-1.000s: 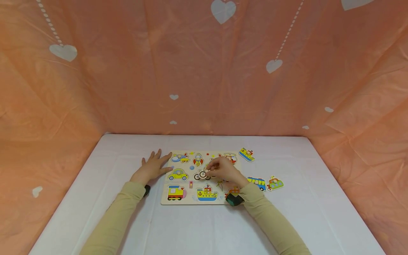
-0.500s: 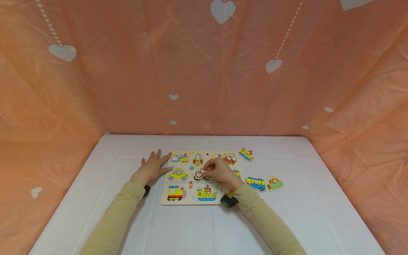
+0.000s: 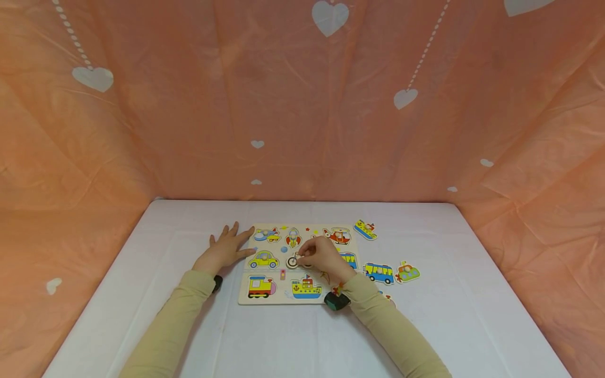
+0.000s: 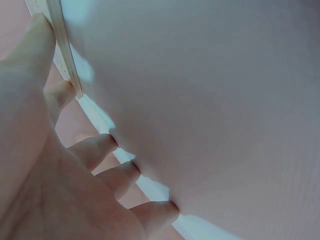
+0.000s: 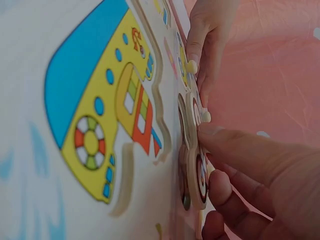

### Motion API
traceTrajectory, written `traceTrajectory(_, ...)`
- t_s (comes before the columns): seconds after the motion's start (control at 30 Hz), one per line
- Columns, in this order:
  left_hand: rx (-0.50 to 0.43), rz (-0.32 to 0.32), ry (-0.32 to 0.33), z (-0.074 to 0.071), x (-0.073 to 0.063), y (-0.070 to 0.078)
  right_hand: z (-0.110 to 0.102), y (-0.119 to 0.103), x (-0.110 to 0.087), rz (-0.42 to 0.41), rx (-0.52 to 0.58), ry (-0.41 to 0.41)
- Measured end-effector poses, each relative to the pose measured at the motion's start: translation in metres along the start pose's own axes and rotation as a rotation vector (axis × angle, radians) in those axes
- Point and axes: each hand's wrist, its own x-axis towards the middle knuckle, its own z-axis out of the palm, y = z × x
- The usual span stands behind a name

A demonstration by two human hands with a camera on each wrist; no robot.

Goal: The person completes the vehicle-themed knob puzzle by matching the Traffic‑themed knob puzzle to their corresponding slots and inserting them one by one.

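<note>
My right hand (image 3: 323, 256) pinches a bicycle puzzle piece (image 3: 291, 262) over the middle of a wooden vehicle puzzle board (image 3: 243, 286). In the right wrist view the thumb and fingers meet at the bicycle's edge, beside a small knob (image 5: 206, 116); the piece sits slightly raised and tilted over its recess. Fingers spread, my left hand (image 3: 224, 249) rests at the board's left side; the left wrist view has its thumb and index finger on the board's edge (image 4: 67, 55), the other fingertips on the table. A car piece (image 3: 263, 258) with a knob lies in the board.
Right of the board lie a loose boat piece (image 3: 365, 229), a bus piece (image 3: 379, 273) and a submarine piece (image 3: 407, 272). My right forearm mostly hides another piece (image 3: 389, 297). The board's lower row has boat (image 3: 306, 287) and train (image 3: 261, 286) pictures.
My right hand has shifted a little left and down with the bicycle piece, which now lies closer to the board. The left hand stays in place.
</note>
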Motion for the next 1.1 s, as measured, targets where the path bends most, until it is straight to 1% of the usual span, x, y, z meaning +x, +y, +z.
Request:
traceTrajectory(0.07, -0.001, 0.002, 0.001, -0.0004, -0.0002, 0.0003, 0.0003, -0.0004, 0.0001, 0.016, 0.001, 0.004)
traceTrajectory(0.23, -0.001, 0.003, -0.001, -0.0015, -0.0007, 0.0017, 0.0017, -0.0006, 0.0003, 0.024, 0.0, 0.017)
traceTrajectory(0.5, -0.002, -0.011, -0.007, -0.0021, -0.0007, 0.0028, 0.0042, -0.0003, -0.0013, 0.057, 0.03, -0.002)
traceTrajectory(0.87, 0.004, -0.008, -0.003, -0.0014, 0.0, 0.0017, 0.0063, -0.0019, -0.0017, 0.098, 0.043, 0.016)
traceTrajectory(1.1, 0.003, -0.006, -0.004, -0.0008, 0.0001, 0.0011, 0.0075, -0.0028, -0.0034, 0.114, 0.094, 0.021)
